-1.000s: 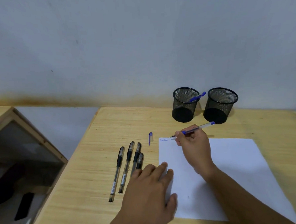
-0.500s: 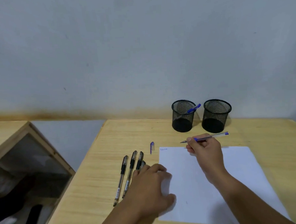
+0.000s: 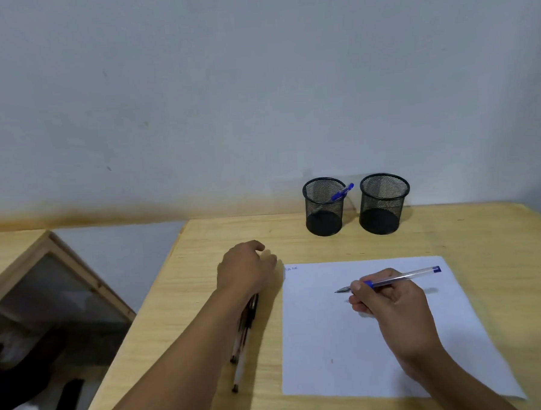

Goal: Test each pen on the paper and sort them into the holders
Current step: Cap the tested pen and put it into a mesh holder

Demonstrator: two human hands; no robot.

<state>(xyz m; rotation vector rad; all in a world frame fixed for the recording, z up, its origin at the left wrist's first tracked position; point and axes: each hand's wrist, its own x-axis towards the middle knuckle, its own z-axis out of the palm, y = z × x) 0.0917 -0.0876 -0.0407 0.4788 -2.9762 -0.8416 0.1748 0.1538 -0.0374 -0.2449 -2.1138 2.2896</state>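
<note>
your right hand (image 3: 393, 305) pinches an uncapped blue pen (image 3: 395, 279) over the white paper (image 3: 341, 332), tip pointing left and lifted clear of the sheet, barrel end toward the far right. your left hand (image 3: 247, 268) sits knuckles-up on the wooden table (image 3: 484, 234) just left of the paper's far left corner, fingers curled under, so you cannot tell what, if anything, it grips; black pens (image 3: 243, 334) lie partly under that forearm. two black mesh holders stand side by side at the far edge, the left holder (image 3: 324, 206) with one blue pen (image 3: 342, 192) in it, the right holder (image 3: 383, 203) just beside it.

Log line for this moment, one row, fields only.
right hand: holds uncapped blue pen above paper | left hand: reaching beside paper, over black pens | left holder: one blue pen | right holder: looks empty
</note>
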